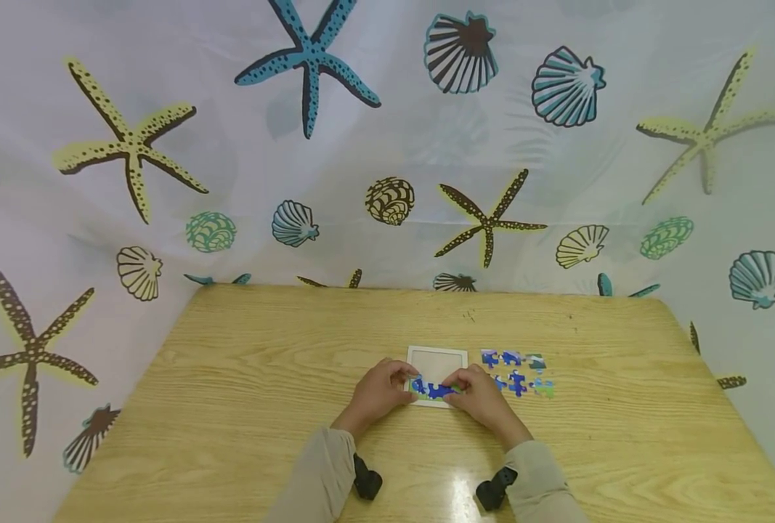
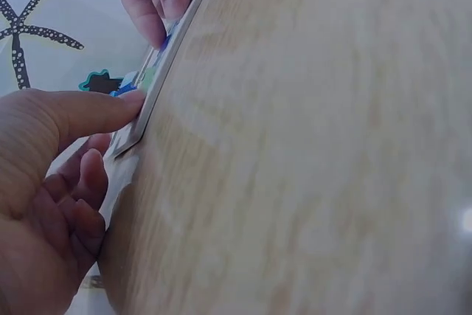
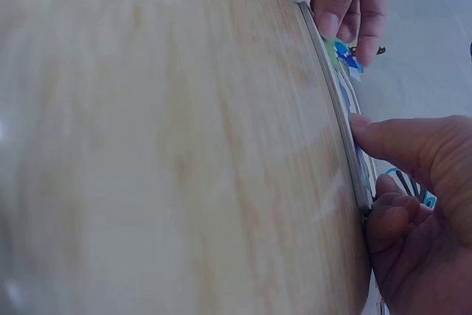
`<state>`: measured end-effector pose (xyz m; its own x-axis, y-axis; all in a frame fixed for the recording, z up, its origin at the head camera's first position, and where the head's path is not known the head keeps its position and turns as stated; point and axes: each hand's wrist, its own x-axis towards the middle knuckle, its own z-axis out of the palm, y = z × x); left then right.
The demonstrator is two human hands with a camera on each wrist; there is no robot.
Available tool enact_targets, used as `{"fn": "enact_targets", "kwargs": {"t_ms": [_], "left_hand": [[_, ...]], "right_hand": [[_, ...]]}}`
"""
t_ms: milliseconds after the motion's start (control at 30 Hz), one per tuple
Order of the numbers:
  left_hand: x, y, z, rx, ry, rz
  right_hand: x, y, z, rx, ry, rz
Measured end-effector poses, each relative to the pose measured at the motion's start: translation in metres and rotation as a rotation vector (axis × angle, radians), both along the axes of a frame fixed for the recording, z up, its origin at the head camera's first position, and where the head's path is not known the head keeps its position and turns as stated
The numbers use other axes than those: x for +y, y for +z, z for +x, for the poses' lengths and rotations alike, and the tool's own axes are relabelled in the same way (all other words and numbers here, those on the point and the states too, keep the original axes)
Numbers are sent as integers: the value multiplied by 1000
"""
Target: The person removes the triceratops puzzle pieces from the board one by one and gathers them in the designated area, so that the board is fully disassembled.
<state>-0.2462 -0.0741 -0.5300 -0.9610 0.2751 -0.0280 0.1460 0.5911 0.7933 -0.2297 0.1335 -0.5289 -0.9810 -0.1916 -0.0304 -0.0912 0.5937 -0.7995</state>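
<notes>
A white puzzle tray (image 1: 436,359) lies on the wooden table (image 1: 263,378), with blue and green pieces (image 1: 434,391) fitted along its near row. My left hand (image 1: 387,381) holds the tray's near left corner. In the left wrist view its thumb (image 2: 88,112) presses the tray's rim (image 2: 158,86) and the other fingers curl below. My right hand (image 1: 465,383) holds the near right corner, thumb (image 3: 398,138) against the rim (image 3: 335,101) and fingertips on the fitted pieces. Several loose pieces (image 1: 516,372) lie just right of the tray.
A curtain printed with starfish and shells (image 1: 309,65) hangs close behind and beside the table. Black wrist cameras (image 1: 366,481) sit at both beige sleeves. Bare wood (image 1: 622,407) extends to either side of the tray.
</notes>
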Motion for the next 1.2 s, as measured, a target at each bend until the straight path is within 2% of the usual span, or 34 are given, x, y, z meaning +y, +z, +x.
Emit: {"fn": "enact_targets", "kwargs": {"t_ms": [200,400,500,667,800,1033,1200], "left_hand": [[-1,-1,3,18,13,67],[-1,-5,3,9,56,173],[-2,-8,1,-11,80,225],[-8,-11,-4,-119,139,339],[-19,-9,-5,-192,210,408],[-49,1,-8,-232,305,443],[-74,1,-10,-249,344,465]], "right_hand": [[0,0,0,0,-5,-10],[-1,0,1,-2,-8,-4],[-1,1,1,-3,-6,-7],[-1,-1,0,3,-9,-15],[-1,-2,0,0,-9,-18],[0,0,1,-8,-7,-38],[0,0,1,-16,3,-48]]}}
